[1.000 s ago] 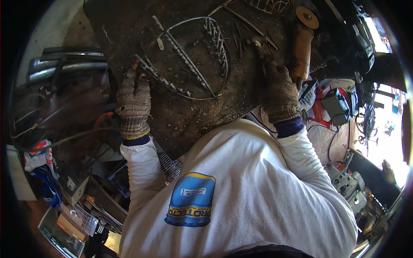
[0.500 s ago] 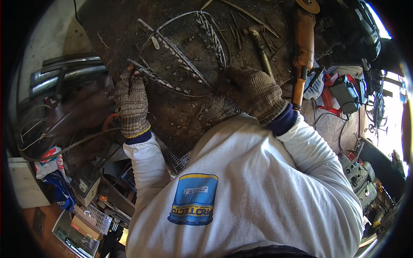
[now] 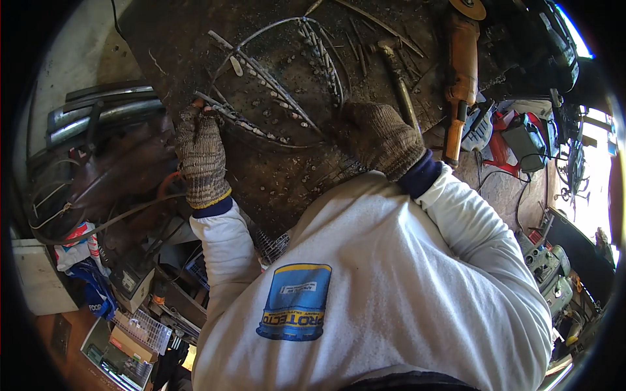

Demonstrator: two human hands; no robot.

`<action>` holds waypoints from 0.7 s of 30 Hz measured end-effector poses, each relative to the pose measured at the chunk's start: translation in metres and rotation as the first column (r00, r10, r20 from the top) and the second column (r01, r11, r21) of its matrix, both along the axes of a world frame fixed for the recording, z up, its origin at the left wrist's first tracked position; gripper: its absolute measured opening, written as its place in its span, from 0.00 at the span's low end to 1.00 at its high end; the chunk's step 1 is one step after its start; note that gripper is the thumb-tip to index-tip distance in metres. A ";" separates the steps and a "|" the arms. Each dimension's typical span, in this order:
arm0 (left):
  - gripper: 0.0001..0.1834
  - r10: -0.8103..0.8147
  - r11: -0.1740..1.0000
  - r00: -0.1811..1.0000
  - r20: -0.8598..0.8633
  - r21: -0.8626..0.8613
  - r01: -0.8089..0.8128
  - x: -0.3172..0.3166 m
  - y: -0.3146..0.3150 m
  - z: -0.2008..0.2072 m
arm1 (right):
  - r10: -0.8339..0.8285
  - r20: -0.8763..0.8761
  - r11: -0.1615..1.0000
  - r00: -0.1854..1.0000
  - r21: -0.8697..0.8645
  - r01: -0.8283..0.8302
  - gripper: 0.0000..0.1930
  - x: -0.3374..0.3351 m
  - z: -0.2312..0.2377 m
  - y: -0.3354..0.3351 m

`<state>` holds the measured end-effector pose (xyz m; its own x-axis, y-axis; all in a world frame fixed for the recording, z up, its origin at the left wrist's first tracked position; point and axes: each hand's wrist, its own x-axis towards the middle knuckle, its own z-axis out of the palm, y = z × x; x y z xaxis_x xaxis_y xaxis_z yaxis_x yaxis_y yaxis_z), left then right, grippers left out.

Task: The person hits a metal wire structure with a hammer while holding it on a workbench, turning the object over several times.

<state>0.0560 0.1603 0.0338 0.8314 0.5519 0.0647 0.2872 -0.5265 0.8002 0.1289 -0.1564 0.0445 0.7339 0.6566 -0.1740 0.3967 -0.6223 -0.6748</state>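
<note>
On the dark worktable lies a round frame of thin metal rods, crossed by bars with short pale pieces along them. My left hand, in a brown knitted glove, is closed at the frame's left side, its fingertips around the end of a rod. My right hand, gloved alike, is curled low over the frame's right edge. Its fingers are in dark shadow, so what they hold cannot be made out. A hammer lies just beyond the right hand.
An orange angle grinder lies on the table's right side. Loose thin rods and small scraps are scattered at the back. Curved metal pieces are stacked at the left. A grey and red case sits beyond the right edge.
My right hand has shifted slightly left, toward the frame. My left hand keeps its place at the rod end, and the frame has barely moved.
</note>
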 end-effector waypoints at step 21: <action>0.21 -0.048 0.998 0.995 0.085 0.052 0.044 0.000 0.007 -0.014 | -0.069 0.058 0.997 0.996 0.041 0.066 0.19 -0.004 -0.013 0.000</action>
